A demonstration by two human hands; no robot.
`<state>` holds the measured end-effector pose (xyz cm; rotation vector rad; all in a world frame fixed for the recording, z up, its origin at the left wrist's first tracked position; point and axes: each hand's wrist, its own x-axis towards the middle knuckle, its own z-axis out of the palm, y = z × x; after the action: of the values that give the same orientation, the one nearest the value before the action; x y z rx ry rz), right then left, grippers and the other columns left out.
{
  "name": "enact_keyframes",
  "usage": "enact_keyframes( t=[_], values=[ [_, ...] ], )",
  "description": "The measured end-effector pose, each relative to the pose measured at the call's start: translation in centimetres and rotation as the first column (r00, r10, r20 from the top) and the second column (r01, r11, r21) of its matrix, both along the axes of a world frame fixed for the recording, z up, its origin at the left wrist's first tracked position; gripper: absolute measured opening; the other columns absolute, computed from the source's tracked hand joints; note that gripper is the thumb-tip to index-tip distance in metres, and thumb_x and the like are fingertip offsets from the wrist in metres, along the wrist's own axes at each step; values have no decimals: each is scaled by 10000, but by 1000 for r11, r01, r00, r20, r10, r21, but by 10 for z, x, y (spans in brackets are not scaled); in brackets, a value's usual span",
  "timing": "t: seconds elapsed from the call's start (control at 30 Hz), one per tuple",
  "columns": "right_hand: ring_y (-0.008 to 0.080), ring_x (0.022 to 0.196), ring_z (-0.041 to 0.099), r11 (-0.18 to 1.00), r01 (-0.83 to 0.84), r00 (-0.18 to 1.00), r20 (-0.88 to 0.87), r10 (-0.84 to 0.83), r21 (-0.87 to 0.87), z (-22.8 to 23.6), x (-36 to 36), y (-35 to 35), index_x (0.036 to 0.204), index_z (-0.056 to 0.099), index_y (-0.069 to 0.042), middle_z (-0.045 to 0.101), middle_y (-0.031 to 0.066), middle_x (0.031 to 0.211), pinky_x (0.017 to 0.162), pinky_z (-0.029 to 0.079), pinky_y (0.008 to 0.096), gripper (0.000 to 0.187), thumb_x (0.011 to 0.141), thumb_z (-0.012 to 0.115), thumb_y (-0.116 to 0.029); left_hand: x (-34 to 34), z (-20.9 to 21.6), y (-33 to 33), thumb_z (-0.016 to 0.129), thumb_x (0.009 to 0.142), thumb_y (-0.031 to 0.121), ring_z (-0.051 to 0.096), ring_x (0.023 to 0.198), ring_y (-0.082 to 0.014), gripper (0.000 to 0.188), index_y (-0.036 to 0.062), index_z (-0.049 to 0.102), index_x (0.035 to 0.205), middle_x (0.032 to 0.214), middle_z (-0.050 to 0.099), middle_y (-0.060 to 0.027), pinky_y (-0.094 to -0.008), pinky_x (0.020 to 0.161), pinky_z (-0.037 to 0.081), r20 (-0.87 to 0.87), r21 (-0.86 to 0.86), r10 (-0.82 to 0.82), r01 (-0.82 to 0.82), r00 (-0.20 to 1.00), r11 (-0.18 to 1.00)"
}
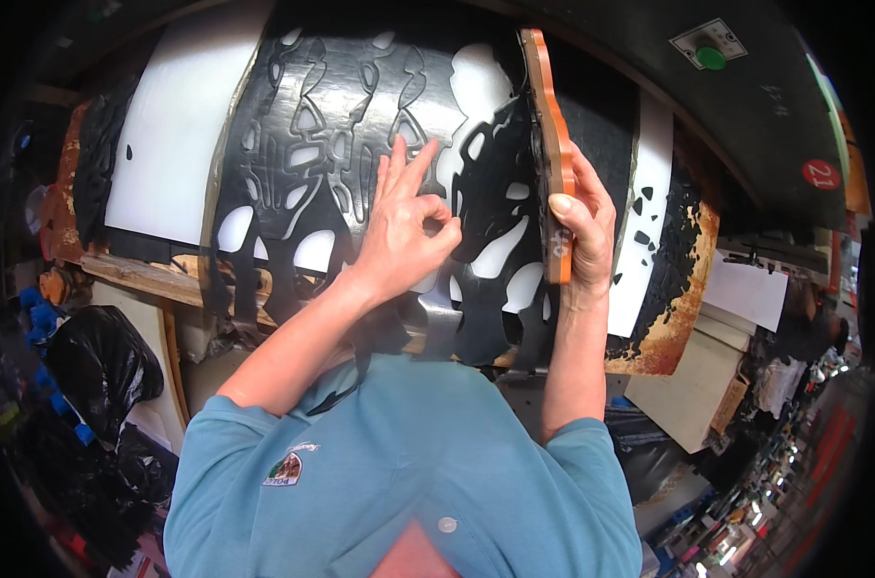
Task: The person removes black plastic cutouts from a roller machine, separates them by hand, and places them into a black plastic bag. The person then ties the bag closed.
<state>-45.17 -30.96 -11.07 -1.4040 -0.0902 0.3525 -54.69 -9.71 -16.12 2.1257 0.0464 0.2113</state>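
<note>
My right hand (589, 226) grips an orange-edged cutting die (555, 144) with a wavy outline, stood on edge above the right part of a black sheet (360, 72). Thumb on the near face, fingers behind. Over the middle of that sheet is my left hand (408, 226), its thumb and forefinger pinched into a ring and the other fingers stretched out. Whatever the pinch may hold is too small to make out. Many shaped holes and cut outlines run through the sheet, and a white board (172, 125) shows beneath. Ragged strips of the sheet hang over the near edge.
A dark machine part with a green button (711, 58) overhangs at the upper right. Small black scraps (641, 236) lie on the white board at the right, beside a worn brown board (683, 318). Black plastic bags (105, 361) stand at the lower left.
</note>
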Motion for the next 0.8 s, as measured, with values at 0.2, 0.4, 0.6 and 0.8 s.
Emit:
enact_keyframes(
  t=[0.2, 0.4, 0.6, 0.8],
  values=[
    [112, 998, 659, 978, 70, 996, -71, -57, 196, -10, -1, -19, 1495, 521, 79, 672, 101, 1190, 891, 530, 220, 898, 744, 815, -315, 1, -3, -3, 732, 775, 84, 118, 1618, -524, 154, -4, 671, 664, 1694, 374, -232, -631, 1306, 86, -1, 75, -29, 29, 1000, 997],
    [155, 1069, 663, 993, 111, 994, 19, -112, 51, 2, -11, -52, 1503, 507, 100, 665, 121, 1245, 956, 522, 255, 920, 751, 818, -330, -4, 3, 6, 769, 780, 73, 179, 1600, -536, 174, -3, 626, 714, 1647, 401, -304, -621, 1305, 142, -11, 79, -42, 43, 999, 996],
    [266, 1335, 593, 984, 141, 981, 149, -123, -113, 15, -14, -78, 1531, 475, 126, 593, 204, 1463, 1149, 444, 374, 953, 729, 874, -199, 6, 24, 0, 852, 863, 170, 287, 1566, -532, 403, 40, 647, 1184, 1634, 427, -270, -620, 1272, 254, 290, 181, -67, 14, 955, 983],
    [299, 1346, 553, 825, 189, 944, 330, -4, -532, -4, -13, -75, 1464, 597, 47, 506, 196, 1531, 1168, 431, 413, 886, 681, 926, -201, 33, 7, -13, 793, 933, 264, 328, 1564, -463, 668, 32, 535, 1504, 1656, 410, -230, -601, 1272, 279, 88, 425, -263, 203, 961, 882]
  ],
)
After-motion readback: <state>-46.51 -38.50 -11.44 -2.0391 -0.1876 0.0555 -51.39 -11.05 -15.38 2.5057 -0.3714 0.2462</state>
